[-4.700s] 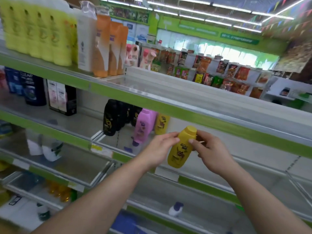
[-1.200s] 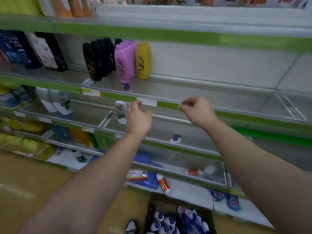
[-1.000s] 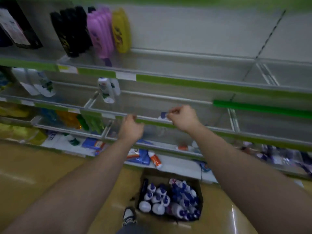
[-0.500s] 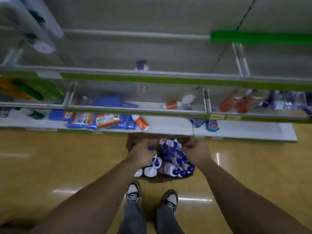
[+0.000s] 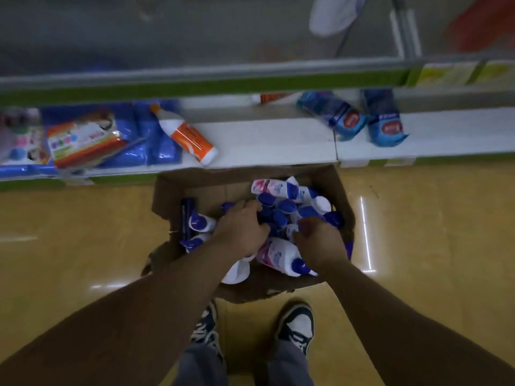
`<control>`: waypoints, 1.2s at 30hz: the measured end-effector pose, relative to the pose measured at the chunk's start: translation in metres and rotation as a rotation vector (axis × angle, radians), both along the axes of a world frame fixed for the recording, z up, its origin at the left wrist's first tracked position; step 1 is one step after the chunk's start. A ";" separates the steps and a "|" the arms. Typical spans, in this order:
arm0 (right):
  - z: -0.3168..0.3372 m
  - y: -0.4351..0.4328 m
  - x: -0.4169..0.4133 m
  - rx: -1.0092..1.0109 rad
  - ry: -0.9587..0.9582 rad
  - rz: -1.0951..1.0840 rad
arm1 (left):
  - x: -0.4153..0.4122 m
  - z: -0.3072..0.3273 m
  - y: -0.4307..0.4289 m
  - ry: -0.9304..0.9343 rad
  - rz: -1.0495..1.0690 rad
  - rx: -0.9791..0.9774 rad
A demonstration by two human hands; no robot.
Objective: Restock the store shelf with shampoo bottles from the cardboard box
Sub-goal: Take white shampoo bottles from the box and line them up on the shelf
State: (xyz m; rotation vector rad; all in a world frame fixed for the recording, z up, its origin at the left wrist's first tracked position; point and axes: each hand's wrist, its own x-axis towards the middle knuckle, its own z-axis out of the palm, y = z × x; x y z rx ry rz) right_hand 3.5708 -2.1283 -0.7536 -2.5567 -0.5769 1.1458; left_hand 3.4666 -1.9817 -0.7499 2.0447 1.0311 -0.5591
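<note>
An open cardboard box (image 5: 195,185) stands on the floor against the lowest shelf (image 5: 267,140), right in front of my feet. It is filled with several white shampoo bottles with blue caps, such as one lying at the near side (image 5: 281,254) and one at the far side (image 5: 276,188). Both my hands are down in the pile. My left hand (image 5: 239,229) curls its fingers over blue-capped bottles in the middle. Just to its right, my right hand (image 5: 317,242) curls round a bottle. The fingertips are partly hidden among the bottles.
An orange and white bottle (image 5: 186,135) lies on its side on the lowest shelf, with blue packets (image 5: 345,118) to the right and colourful packs (image 5: 80,137) to the left. A green-edged shelf rail (image 5: 195,87) runs above. My shoes (image 5: 295,327) stand on the yellow floor behind the box.
The yellow bottle went onto the shelf earlier. My view has dropped from the shelves to the box, and both hands have come down into it and closed among the bottles.
</note>
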 end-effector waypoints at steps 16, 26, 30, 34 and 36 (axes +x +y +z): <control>-0.140 0.029 0.044 -0.109 -0.360 0.393 | 0.059 -0.136 0.051 -0.023 -0.098 0.094; -0.139 0.028 0.047 -0.061 -0.364 0.350 | 0.062 -0.152 0.042 -0.036 -0.153 0.085; -0.126 0.024 0.051 0.062 -0.225 0.199 | 0.063 -0.144 0.037 -0.117 -0.260 0.145; -0.086 0.015 0.063 0.231 -0.097 0.068 | 0.066 -0.113 0.036 -0.247 -0.361 0.159; -0.054 0.011 0.069 0.285 -0.074 0.052 | 0.067 -0.088 0.038 -0.310 -0.341 0.095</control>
